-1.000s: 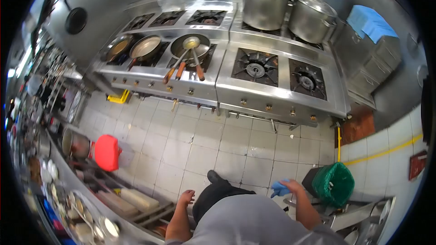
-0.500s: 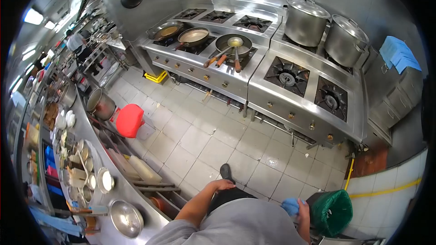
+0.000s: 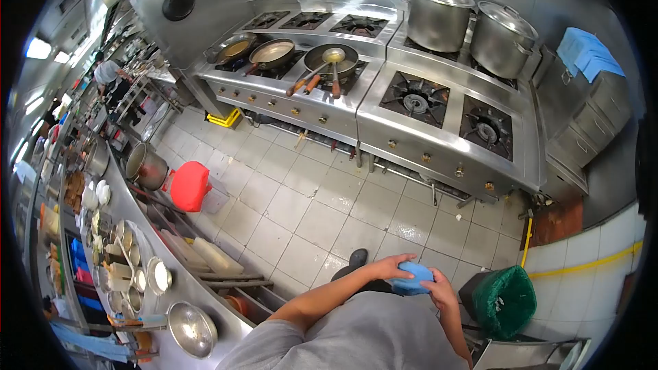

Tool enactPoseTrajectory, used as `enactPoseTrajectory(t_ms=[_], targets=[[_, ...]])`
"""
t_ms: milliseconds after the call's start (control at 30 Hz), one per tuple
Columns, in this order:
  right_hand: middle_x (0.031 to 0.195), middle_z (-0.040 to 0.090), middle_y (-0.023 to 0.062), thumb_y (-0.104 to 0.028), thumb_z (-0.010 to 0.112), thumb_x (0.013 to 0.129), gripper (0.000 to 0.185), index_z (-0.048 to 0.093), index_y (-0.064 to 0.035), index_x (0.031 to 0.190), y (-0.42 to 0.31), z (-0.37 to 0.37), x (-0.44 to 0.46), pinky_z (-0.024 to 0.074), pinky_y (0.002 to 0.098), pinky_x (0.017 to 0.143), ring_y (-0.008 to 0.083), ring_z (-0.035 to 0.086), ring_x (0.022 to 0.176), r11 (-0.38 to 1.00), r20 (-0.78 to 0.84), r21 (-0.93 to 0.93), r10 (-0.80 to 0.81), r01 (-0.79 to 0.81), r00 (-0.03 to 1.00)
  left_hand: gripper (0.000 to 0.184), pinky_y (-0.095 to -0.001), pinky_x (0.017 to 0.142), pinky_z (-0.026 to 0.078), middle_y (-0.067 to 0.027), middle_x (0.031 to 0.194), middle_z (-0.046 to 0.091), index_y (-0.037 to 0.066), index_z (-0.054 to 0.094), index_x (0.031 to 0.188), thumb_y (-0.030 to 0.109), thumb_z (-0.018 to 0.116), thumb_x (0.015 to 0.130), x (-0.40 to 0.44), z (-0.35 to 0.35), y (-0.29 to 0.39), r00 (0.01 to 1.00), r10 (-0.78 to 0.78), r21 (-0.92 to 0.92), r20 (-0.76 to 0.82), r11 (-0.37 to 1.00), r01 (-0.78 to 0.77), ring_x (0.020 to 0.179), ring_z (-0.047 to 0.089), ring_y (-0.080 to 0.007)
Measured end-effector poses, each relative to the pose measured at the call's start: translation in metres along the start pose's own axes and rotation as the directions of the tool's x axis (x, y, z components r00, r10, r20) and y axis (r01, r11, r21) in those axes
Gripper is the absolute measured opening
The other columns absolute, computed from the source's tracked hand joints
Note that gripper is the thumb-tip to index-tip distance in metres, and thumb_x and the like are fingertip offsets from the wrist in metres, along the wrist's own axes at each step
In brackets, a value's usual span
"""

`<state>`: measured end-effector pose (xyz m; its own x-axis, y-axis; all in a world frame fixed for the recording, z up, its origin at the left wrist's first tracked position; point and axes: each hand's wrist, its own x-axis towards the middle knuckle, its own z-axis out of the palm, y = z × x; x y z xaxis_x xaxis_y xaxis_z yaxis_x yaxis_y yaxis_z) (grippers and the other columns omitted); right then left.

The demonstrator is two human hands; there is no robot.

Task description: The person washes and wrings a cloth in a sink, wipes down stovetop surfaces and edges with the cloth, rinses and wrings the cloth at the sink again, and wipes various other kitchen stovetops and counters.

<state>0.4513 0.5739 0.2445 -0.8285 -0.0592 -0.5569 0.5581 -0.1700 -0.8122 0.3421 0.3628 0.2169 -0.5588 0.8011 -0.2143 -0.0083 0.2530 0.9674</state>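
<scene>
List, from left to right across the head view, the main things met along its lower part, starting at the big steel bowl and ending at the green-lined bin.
Steel bowl → dark shoe → left hand → blue cloth → right hand → green-lined bin.

Head view, forward-down — edges unclear.

Stove knobs [image 3: 426, 157], far: no numbers legible
Lidded pots [image 3: 439, 20], far right: no brand legible
Bin [image 3: 507, 305], near right: no label legible
Steel drawers [image 3: 595, 122], right: no text legible
</scene>
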Motion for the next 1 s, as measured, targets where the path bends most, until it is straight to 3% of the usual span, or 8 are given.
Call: enactPoseTrajectory(t_ms=[100, 233, 500, 633, 800, 867, 933, 1000], targets=[[0.101, 0.057, 0.0056, -0.007, 0.065, 0.081, 0.041, 0.048, -0.0037, 0.119, 0.023, 0.001, 0.022, 0.0472, 0.029, 0.077, 0.0151, 0.057, 0.09, 0.935, -0.033, 0.336, -0.113, 0.117, 0.993, 0.067, -0.0327, 0.096, 0.042, -0.0137, 0.12, 0.058, 0.004, 0.046, 0.132, 0.038, 0.071, 0.08, -0.002, -0.006, 0.022, 0.969, -0.218, -0.242, 0.117, 0.94, 0.24, 0.11, 0.054, -0.0217], [0.11, 0.055, 0.0082, -0.012, 0.067, 0.083, 0.049, 0.042, -0.0041, 0.124, 0.021, 0.017, 0.045, 0.0509, 0.0339, 0.073, 0.0178, 0.057, 0.094, 0.937, -0.132, 0.336, -0.053, 0.095, 0.99, 0.057, -0.0322, 0.091, 0.045, -0.0109, 0.115, 0.059, 0.006, 0.05, 0.128, 0.034, 0.069, 0.083, -0.004, -0.018, 0.023, 0.939, -0.34, -0.369, -0.041, 0.879, 0.302, 0.107, 0.054, -0.0187], [0.136, 0.038, 0.0134, -0.016, 0.071, 0.081, 0.091, 0.008, -0.0083, 0.146, -0.045, 0.1, 0.136, 0.0506, 0.0422, 0.083, 0.0265, 0.049, 0.115, 0.976, -0.192, -0.212, -0.088, 0.046, 0.977, 0.045, -0.0281, 0.08, 0.044, -0.0032, 0.109, 0.059, 0.009, 0.051, 0.126, 0.026, 0.065, 0.086, -0.016, -0.08, -0.024, 0.878, -0.341, -0.659, -0.336, 0.751, 0.04, 0.099, 0.052, -0.0133], [0.133, 0.043, 0.0144, -0.014, 0.073, 0.078, 0.084, 0.022, -0.0014, 0.143, -0.049, 0.147, 0.215, 0.044, 0.0334, 0.093, 0.022, 0.05, 0.114, 0.871, 0.27, -0.41, -0.167, 0.27, 0.948, 0.043, -0.0263, 0.075, 0.043, -0.0013, 0.115, 0.055, 0.012, 0.05, 0.127, 0.027, 0.061, 0.089, -0.039, -0.15, -0.048, 0.774, -0.431, -0.735, -0.464, 0.675, -0.065, 0.096, 0.051, -0.0119], [0.13, 0.047, 0.0129, -0.015, 0.07, 0.08, 0.063, 0.04, -0.0014, 0.133, -0.098, 0.215, 0.294, 0.0406, 0.033, 0.095, 0.0195, 0.049, 0.115, 0.919, 0.352, -0.374, 0.017, 0.124, 0.936, 0.041, -0.0336, 0.082, 0.045, -0.0002, 0.114, 0.058, 0.012, 0.05, 0.128, 0.031, 0.055, 0.093, -0.077, -0.218, -0.055, 0.784, -0.39, -0.852, -0.482, 0.418, -0.316, 0.104, 0.05, -0.0142], [0.125, 0.05, 0.0109, -0.008, 0.064, 0.08, 0.052, 0.046, -0.0016, 0.128, -0.119, 0.229, 0.326, 0.0393, 0.0325, 0.098, 0.0215, 0.05, 0.113, 0.816, 0.412, -0.521, -0.017, 0.251, 0.911, 0.04, -0.034, 0.083, 0.046, -0.001, 0.115, 0.058, 0.011, 0.051, 0.128, 0.032, 0.055, 0.093, -0.088, -0.241, -0.073, 0.755, -0.417, -0.834, -0.506, 0.461, -0.304, 0.104, 0.051, -0.0155], [0.126, 0.049, 0.0158, -0.002, 0.061, 0.075, 0.049, 0.051, -0.0021, 0.122, -0.144, 0.229, 0.374, 0.0377, 0.0369, 0.1, 0.0287, 0.048, 0.118, 0.322, 0.53, -0.705, -0.353, 0.632, 0.771, 0.042, -0.0349, 0.089, 0.045, -0.0058, 0.118, 0.059, 0.008, 0.053, 0.126, 0.033, 0.055, 0.092, -0.097, -0.243, -0.105, 0.638, -0.503, -0.749, -0.583, 0.637, -0.182, 0.11, 0.052, -0.0197], [0.128, 0.046, 0.0195, 0.002, 0.056, 0.069, 0.052, 0.053, -0.0037, 0.121, -0.19, 0.24, 0.415, 0.0371, 0.0408, 0.101, 0.0357, 0.044, 0.119, 0.017, 0.566, -0.771, -0.439, 0.636, 0.698, 0.047, -0.0338, 0.095, 0.043, -0.012, 0.122, 0.058, 0.005, 0.055, 0.123, 0.036, 0.059, 0.088, -0.101, -0.223, -0.17, 0.502, -0.566, -0.614, -0.654, 0.785, 0.085, 0.115, 0.053, -0.0247]])
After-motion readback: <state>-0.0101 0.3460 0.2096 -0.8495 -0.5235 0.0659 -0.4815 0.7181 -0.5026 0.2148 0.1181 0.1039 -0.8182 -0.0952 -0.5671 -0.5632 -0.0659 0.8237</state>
